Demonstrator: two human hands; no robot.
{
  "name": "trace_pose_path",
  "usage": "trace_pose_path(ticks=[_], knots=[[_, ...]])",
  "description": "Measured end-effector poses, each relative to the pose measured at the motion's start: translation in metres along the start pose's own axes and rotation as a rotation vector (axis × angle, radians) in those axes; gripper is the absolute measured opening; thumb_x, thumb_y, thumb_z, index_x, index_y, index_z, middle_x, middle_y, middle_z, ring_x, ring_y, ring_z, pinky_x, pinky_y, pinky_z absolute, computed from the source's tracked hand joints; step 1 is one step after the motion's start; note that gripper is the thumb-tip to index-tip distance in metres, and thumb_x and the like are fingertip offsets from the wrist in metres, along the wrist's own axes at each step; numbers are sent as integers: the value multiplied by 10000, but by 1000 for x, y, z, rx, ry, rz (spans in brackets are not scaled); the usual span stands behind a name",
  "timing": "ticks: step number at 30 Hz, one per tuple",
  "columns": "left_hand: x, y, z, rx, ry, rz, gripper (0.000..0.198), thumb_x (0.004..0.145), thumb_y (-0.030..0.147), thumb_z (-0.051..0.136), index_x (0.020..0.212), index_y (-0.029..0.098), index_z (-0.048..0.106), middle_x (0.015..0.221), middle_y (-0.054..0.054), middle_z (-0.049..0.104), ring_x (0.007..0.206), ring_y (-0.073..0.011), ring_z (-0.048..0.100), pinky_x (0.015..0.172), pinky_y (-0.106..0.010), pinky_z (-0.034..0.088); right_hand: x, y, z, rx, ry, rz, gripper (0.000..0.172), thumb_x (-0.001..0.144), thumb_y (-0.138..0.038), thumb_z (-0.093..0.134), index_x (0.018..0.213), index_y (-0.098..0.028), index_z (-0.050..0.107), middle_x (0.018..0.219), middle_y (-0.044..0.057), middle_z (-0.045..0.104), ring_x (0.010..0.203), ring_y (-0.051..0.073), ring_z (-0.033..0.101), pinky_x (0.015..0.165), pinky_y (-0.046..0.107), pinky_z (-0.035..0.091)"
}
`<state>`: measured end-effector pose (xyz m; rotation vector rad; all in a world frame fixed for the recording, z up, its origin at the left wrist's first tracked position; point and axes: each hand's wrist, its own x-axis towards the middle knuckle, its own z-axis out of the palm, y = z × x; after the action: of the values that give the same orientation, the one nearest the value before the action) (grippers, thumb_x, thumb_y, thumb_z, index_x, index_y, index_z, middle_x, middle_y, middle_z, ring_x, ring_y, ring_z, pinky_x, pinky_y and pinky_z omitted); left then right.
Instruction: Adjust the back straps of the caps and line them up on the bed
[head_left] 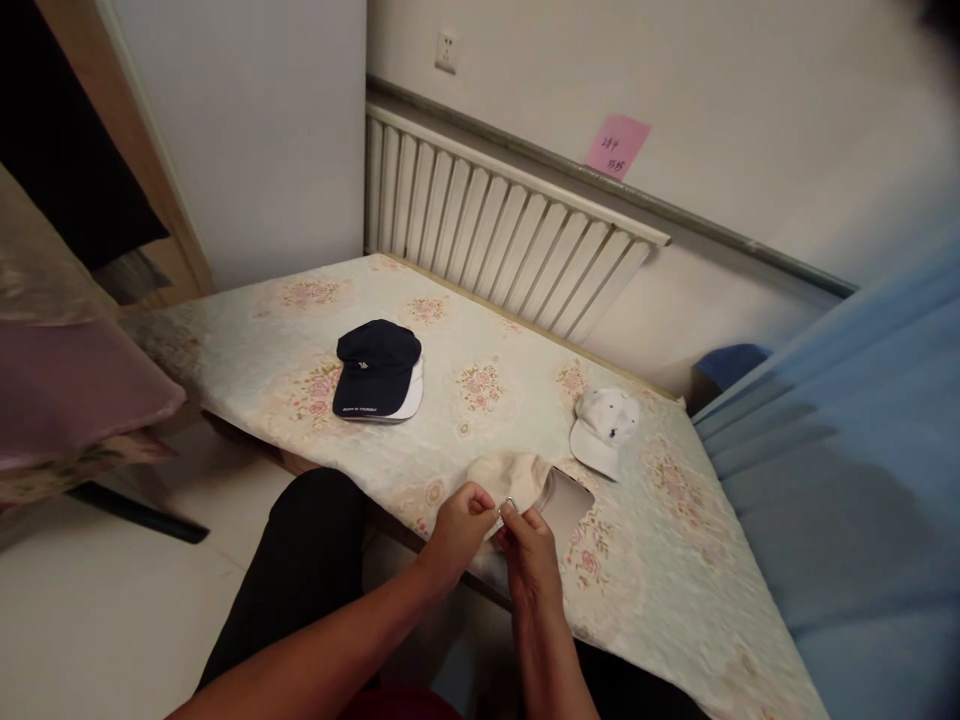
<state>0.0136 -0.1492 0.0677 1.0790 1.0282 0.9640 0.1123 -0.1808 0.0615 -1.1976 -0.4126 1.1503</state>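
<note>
At the frame's lower centre, the left hand (459, 532) and right hand (535, 555) are pinching a beige cap (517, 474), both clamped at its metal buckle (511, 502).

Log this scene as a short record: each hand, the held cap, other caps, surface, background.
Left hand: pinching the cream cap beside its metal buckle
Right hand: gripping at the buckle
Other caps: navy cap, white one showing beneath; separate white cap nearer the blue curtain
Surface: floral cover
Background: radiator, pink note
</note>
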Motion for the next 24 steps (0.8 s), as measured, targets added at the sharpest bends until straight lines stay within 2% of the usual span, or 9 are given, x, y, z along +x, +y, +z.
trace_pose_path(ticks=[6, 11, 15, 17, 20, 22, 24], knots=[[0, -4, 1, -4, -41, 18, 74, 678, 210, 579, 689, 176, 514, 607, 22, 551, 609, -131, 540, 571, -232, 385, 4, 5, 1, 1, 38, -31, 249, 604, -308, 760, 634, -165, 558, 522, -69, 498, 483, 73, 414, 483, 213, 314], [1, -8, -3, 92, 12, 128, 73, 725, 244, 558, 698, 185, 524, 661, 13, 557, 655, -145, 543, 621, -249, 404, 5, 3, 4, 35, 41, -47, 248, 622, -331, 743, 647, -177, 551, 523, -70, 497, 466, 76, 404, 463, 216, 307], [-2, -12, -11, 185, 35, 248, 81, 792, 267, 513, 767, 199, 549, 727, -2, 576, 709, -160, 547, 681, -267, 414, 6, -1, 8, 109, -1, -20, 234, 623, -325, 746, 697, -177, 579, 596, -39, 574, 535, 103, 499, 523, 233, 390], [-6, -13, -15, 249, 79, 309, 88, 795, 265, 523, 842, 204, 564, 815, -28, 594, 798, -186, 558, 753, -297, 426, 7, -3, 9, 121, -12, -2, 238, 613, -322, 751, 706, -176, 588, 636, -18, 609, 582, 125, 544, 562, 251, 428], [-11, -15, -20, 348, 155, 451, 239, 754, 249, 585, 988, 205, 562, 1011, -78, 588, 1014, -235, 525, 923, -372, 395, 8, -3, 11, 120, -4, 10, 245, 611, -328, 753, 692, -176, 578, 599, -26, 590, 526, 114, 522, 509, 242, 415], [-12, -19, -22, 417, 126, 539, 384, 722, 227, 616, 1099, 207, 540, 1169, -101, 549, 1160, -258, 455, 1030, -415, 316, 8, -2, 11, 120, 9, 17, 253, 609, -325, 757, 663, -177, 560, 535, -47, 543, 459, 90, 470, 448, 221, 373], [-11, -26, -22, 487, 77, 564, 514, 702, 189, 612, 1202, 199, 497, 1313, -115, 474, 1272, -270, 362, 1094, -440, 228, 8, -2, 10, 121, 16, 25, 258, 606, -319, 763, 654, -175, 554, 505, -56, 521, 432, 77, 448, 426, 208, 358]])
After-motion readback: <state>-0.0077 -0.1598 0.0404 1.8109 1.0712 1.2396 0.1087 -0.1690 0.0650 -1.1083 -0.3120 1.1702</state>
